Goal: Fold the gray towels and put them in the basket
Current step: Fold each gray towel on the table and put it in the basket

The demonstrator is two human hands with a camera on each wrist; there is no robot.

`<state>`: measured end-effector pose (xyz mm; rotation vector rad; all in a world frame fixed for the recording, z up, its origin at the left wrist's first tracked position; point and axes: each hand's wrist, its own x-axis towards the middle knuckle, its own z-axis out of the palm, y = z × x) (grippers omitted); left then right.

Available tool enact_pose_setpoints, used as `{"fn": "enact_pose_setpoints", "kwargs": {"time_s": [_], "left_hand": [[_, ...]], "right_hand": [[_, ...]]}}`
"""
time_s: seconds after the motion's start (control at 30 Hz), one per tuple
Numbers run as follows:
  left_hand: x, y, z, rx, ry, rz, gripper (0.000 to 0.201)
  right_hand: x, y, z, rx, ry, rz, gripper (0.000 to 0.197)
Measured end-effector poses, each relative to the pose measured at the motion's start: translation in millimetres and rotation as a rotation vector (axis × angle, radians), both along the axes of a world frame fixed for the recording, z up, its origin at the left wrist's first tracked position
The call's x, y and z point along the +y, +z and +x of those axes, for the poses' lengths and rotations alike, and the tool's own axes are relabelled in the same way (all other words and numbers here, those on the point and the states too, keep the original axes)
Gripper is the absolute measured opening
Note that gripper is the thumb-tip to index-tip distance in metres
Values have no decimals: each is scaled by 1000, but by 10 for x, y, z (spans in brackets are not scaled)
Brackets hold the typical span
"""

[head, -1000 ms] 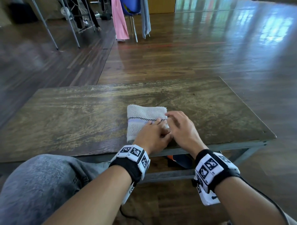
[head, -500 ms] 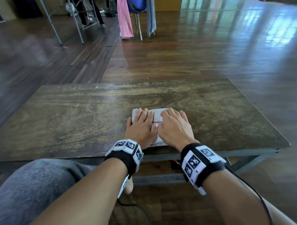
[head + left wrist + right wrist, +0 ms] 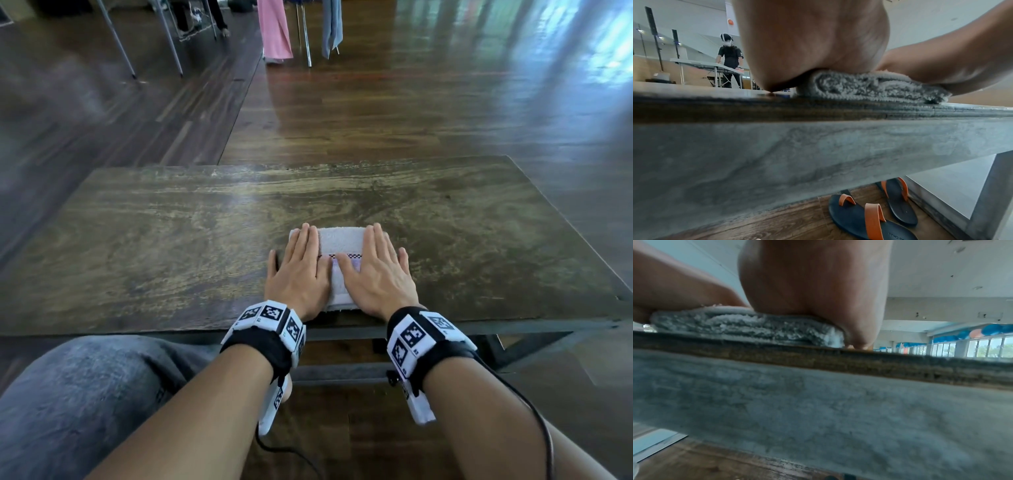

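Note:
A folded gray towel (image 3: 339,244) with a checkered band lies near the front edge of the wooden table (image 3: 171,246). My left hand (image 3: 298,270) lies flat on its left part, fingers straight. On the towel's right part my right hand (image 3: 377,271) presses flat, fingers straight and pointing away from me. The left wrist view shows the towel's stacked layers (image 3: 869,87) squeezed under the palm (image 3: 813,40). From the right wrist the same layers (image 3: 748,327) show under the heel of the right hand (image 3: 813,280). No basket is in view.
A pair of dark sandals with orange straps (image 3: 873,216) lies on the floor under the table. My knee in gray jeans (image 3: 68,394) is at the lower left. Beyond the table, pink (image 3: 274,31) and gray (image 3: 332,24) cloths hang on a chair. Another person (image 3: 729,60) stands at a far table.
Both hands went from bunched at the towel's near edge to spread flat on top of it, then slid apart toward its left and right sides. The towel now looks shorter front to back.

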<state>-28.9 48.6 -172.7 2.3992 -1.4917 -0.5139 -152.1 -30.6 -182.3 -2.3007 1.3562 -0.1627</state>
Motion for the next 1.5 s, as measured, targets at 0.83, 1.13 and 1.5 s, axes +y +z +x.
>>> {"fn": "enact_pose_setpoints", "kwargs": {"time_s": [0.83, 1.13, 1.5], "left_hand": [[21, 692, -9, 475, 376, -166, 33], [516, 1748, 9, 809, 294, -413, 56], [1608, 2274, 698, 368, 440, -918, 21]], "right_hand": [[203, 277, -249, -144, -153, 287, 88], [380, 1304, -112, -681, -186, 518, 94], [1084, 2475, 763, -862, 81, 335, 23]]}}
